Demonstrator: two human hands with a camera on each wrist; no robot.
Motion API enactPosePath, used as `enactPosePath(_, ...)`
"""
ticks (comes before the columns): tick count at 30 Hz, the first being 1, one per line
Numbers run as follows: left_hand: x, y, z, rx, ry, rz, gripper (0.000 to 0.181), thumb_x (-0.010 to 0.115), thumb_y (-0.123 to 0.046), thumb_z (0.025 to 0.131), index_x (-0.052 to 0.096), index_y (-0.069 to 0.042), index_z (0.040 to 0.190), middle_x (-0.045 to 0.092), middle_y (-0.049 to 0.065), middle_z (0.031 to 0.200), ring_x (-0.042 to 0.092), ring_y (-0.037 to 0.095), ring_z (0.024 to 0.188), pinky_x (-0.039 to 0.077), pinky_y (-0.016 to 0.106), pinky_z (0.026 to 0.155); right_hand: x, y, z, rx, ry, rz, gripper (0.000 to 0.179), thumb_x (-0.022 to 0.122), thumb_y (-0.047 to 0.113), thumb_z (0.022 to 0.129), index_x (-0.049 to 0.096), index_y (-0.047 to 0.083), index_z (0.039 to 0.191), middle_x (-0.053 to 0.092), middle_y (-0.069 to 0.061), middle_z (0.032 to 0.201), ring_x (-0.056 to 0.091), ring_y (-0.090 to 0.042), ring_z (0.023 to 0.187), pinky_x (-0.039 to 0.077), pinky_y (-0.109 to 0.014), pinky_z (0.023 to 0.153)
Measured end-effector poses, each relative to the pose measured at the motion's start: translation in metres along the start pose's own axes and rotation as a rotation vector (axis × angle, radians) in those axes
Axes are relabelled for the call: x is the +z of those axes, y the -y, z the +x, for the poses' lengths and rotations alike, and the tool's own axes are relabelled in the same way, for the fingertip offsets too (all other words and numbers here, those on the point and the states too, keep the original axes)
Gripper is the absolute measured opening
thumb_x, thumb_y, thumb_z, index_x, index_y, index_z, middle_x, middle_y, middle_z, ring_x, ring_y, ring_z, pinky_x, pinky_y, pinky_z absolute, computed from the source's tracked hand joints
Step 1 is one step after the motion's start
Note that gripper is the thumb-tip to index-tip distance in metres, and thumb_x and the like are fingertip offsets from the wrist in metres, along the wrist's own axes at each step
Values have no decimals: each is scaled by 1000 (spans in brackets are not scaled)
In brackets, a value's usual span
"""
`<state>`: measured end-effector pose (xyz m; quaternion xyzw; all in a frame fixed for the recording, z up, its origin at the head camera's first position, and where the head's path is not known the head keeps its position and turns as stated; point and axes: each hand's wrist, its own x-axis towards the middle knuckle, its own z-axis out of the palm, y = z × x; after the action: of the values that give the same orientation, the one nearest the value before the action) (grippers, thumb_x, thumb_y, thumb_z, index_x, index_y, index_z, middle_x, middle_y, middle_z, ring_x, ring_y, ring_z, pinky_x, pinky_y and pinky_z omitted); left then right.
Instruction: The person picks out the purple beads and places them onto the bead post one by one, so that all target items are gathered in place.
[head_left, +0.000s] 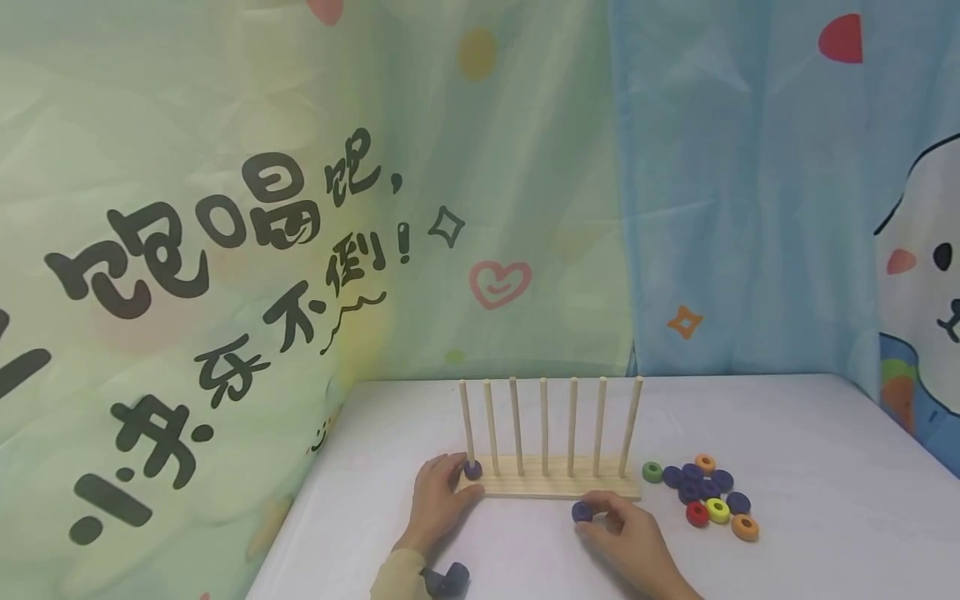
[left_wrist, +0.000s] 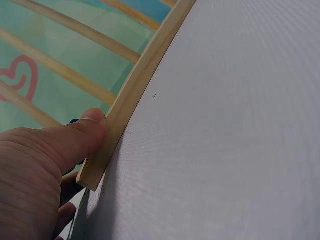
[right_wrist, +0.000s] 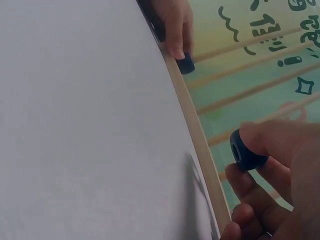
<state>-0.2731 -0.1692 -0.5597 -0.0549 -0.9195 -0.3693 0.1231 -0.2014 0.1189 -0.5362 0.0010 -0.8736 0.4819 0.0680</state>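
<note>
A wooden peg rack (head_left: 555,485) with several upright pegs stands on the white table. At its left end, my left hand (head_left: 437,502) grips the base, the thumb (left_wrist: 85,132) pressed on the front edge in the left wrist view. Beside that hand, one dark blue bead (head_left: 472,471) sits low on the leftmost peg. My right hand (head_left: 633,533) pinches another dark blue bead (right_wrist: 243,150) between thumb and fingers. That bead is in front of the rack's right half, apart from the pegs, its hole visible in the right wrist view.
To the right of the rack lies a loose group of beads: several dark blue ones (head_left: 690,492), a green bead (head_left: 652,472), a red bead (head_left: 697,513), a yellow bead (head_left: 717,510) and two orange beads (head_left: 745,527). Printed curtains (head_left: 525,208) hang behind the table (head_left: 810,433).
</note>
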Motion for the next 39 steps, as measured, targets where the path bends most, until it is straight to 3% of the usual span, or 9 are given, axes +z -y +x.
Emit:
enactPosePath(11, 1, -1, 1, 17, -2, -11, 56, 78, -38, 78, 63, -12, 125, 65, 6, 125, 48, 33, 127, 34, 57, 110, 12, 2, -2, 75, -3, 123, 35, 84, 19, 75, 69, 16, 107, 70, 3, 98, 55, -9, 74, 47, -20, 64)
enactPosePath(17, 1, -3, 1, 26, 0, -7, 56, 79, -36, 78, 63, -10, 125, 65, 8, 124, 50, 33, 125, 34, 57, 109, 17, 4, -4, 94, -3, 117, 38, 83, 21, 75, 69, 16, 110, 70, 4, 98, 52, -8, 72, 46, -20, 61)
enactPosePath(25, 1, -1, 0, 21, -16, 3, 58, 79, -38, 76, 63, -11, 124, 65, 8, 123, 50, 34, 125, 34, 57, 109, 21, 10, -4, 81, 6, 164, 36, 82, 19, 77, 69, 15, 110, 70, 1, 100, 54, -9, 71, 48, -20, 61)
enactPosePath(32, -1, 0, -1, -22, -8, -14, 56, 80, -38, 76, 63, -15, 124, 65, 6, 125, 48, 33, 127, 32, 57, 111, 24, 17, 0, 20, 25, 245, 31, 79, 11, 79, 70, 10, 109, 72, -3, 102, 62, -8, 76, 53, -20, 66)
enactPosePath(39, 0, -1, 0, -14, -9, -25, 57, 79, -38, 76, 63, -13, 124, 65, 6, 124, 49, 32, 126, 33, 56, 110, 26, 26, 2, -16, 42, 265, 30, 78, 9, 80, 70, 9, 110, 71, -3, 102, 61, -9, 76, 53, -20, 66)
